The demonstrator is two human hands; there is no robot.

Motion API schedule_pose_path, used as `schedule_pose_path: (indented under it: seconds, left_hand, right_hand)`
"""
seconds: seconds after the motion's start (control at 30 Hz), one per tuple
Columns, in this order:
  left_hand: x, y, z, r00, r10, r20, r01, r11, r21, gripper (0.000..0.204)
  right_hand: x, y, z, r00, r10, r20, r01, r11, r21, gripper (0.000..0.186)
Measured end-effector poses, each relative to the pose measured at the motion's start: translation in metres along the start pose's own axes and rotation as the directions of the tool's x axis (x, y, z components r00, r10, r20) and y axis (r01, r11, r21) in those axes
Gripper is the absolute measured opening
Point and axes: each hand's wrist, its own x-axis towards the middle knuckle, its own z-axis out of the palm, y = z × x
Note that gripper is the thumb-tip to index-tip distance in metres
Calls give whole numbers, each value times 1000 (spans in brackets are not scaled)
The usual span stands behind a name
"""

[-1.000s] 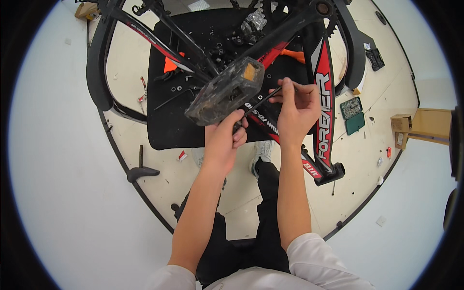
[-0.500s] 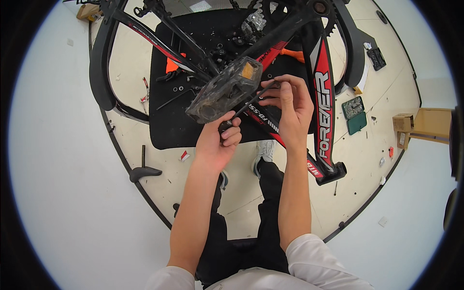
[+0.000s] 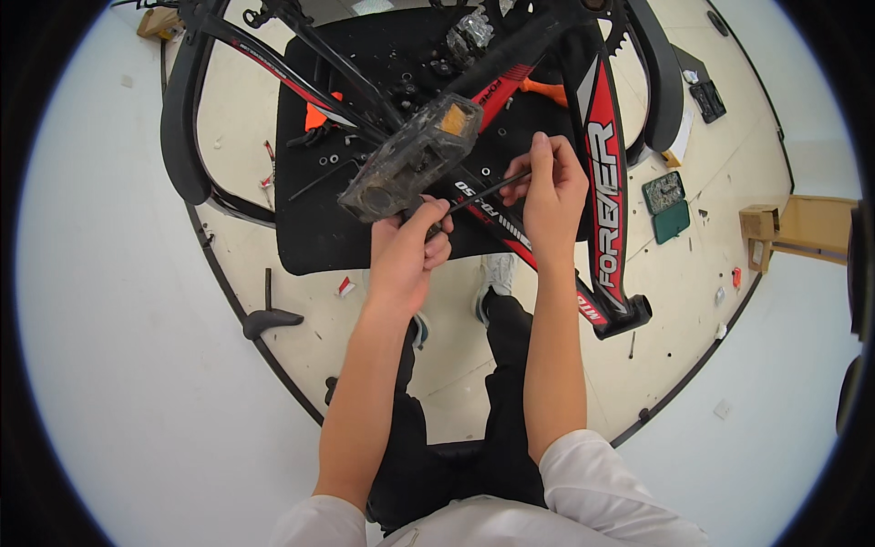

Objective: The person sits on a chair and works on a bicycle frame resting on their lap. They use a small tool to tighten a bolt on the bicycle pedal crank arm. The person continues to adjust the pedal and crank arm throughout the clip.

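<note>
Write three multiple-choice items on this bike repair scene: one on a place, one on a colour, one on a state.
1. Where is the bicycle pedal?
A. Lying on the white floor
B. Above the left hand, in front of the bike frame
C. On the wooden block

2. What colour is the mat under the frame?
A. Black
B. Green
C. Yellow

3. What is the right hand doing?
A. Resting open on the floor
B. Gripping the tyre
C. Pinching a thin dark tool

Answers:
1. B: the left hand grips just below the pedal, with the red-and-black bike frame behind it.
2. A: the mat shows plain black against the beige board.
3. C: its fingertips close on the thin dark tool, which runs toward the left hand.
</note>
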Motion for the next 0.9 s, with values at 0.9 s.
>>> schedule_pose_path:
  seconds: [0.9]
  left_hand:
    - [-1, 9, 0, 994, -89, 60, 98, 981, -165, 9]
  right_hand:
    - [0, -2, -13, 976, 102, 193, -200, 771, 604, 19]
